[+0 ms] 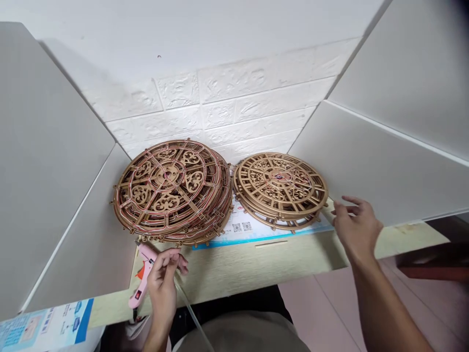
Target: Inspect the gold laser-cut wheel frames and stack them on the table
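Head view: two stacks of round, gold-painted, laser-cut openwork discs on a pale wooden desk (pixel 249 266), at centre of the frame. Larger stack of round gold openwork discs (pixel 168 188), threaded with thin red lines, left of centre; smaller stack of round gold openwork discs (pixel 280 188) just to its right, both resting partly on a white printed paper sheet with a blue edge stripe and square codes (pixel 242 227).

Left hand (pixel 163 286) at lower centre-left, fingers curled and pressed together, beside a pink-and-orange hot glue gun (pixel 143 274) and a long clear glue stick (pixel 192 313); exact pinch hidden, hold on either one impossible to tell. Right hand (pixel 357 230) at right, fingers spread, empty, just beside the smaller stack.

Behind, a white faux-brick wall (pixel 220 107) at upper centre, flanked by pale grey panels (pixel 51 166) at left and (pixel 388 151) at right. Printed leaflet (pixel 44 325) at lower left corner; pinkish floor tiles (pixel 322 313) below the desk at lower right.
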### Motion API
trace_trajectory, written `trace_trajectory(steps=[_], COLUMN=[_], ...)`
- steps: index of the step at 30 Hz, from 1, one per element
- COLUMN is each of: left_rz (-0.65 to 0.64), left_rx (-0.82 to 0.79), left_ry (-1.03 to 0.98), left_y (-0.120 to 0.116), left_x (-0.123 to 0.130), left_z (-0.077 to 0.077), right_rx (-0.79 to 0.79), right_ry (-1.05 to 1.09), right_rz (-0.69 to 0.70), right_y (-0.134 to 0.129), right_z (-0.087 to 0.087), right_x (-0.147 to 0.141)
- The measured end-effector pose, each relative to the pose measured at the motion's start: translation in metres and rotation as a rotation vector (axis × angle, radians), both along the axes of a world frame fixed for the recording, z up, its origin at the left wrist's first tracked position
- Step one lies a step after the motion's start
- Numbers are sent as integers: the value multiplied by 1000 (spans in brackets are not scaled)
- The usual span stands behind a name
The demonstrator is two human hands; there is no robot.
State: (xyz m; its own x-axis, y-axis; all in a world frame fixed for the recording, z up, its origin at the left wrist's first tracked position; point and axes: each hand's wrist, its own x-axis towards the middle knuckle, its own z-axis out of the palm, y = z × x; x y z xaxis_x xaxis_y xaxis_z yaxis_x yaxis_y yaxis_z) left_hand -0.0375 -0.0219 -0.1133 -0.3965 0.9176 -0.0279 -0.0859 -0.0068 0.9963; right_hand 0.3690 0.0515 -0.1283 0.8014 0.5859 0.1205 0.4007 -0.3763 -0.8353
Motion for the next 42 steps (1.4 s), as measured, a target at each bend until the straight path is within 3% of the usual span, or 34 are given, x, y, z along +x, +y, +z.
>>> trace_trajectory(steps=[7,10,14,21,26,30,34,37,39,42], left_rz=[-36,-28,-11,1,-11,-12,-30,-109,-207,-360], left_rx=[-20,-28,-25,-29,-28,-20,6,42,68,132], left_ry=[-18,-20,-25,-26,-42,-47,-61,-103,-149,-226], left_y=[-11,-15,-16,-12,-11,-11,-13,-14,-12,-1], left_x=[9,8,4,2,2,-2,-4,0,6,19], left_z=[-1,-4,-3,1,-1,-2,-1,8,23,60], right_rx=[-422,-486,-435,-145,147,356,601,820,940,1085], right_ry=[-138,-145,-121,269,647,751,672,475,304,24], right_rz=[182,195,135,-36,-2,-4,-26,-1,47,100], right_y=[32,35,35,42,50,48,43,39,35,22], right_z=[2,6,18,37,43,49,66,84,95,104], right_x=[19,20,15,8,4,-1,-6,-18,-32,-63])
